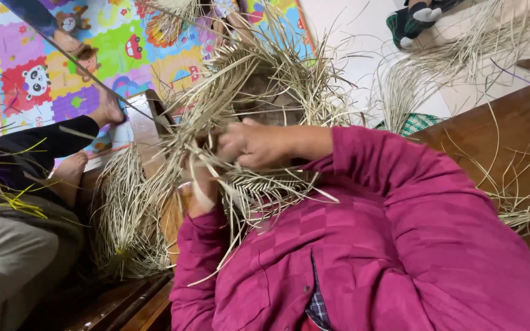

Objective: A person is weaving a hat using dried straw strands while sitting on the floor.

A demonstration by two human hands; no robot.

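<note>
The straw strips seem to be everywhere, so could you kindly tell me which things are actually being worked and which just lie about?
In hand:
- woven straw piece
- left hand
- right hand

Lying about:
- loose straw bundle
- colourful play mat
- straw on the wooden bench

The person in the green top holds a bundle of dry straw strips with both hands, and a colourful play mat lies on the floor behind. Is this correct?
Not quite: in the head view the top is magenta pink, not green. The rest holds: the left hand and right hand both grip the dry straw strips, and a colourful play mat lies on the floor behind.
</note>
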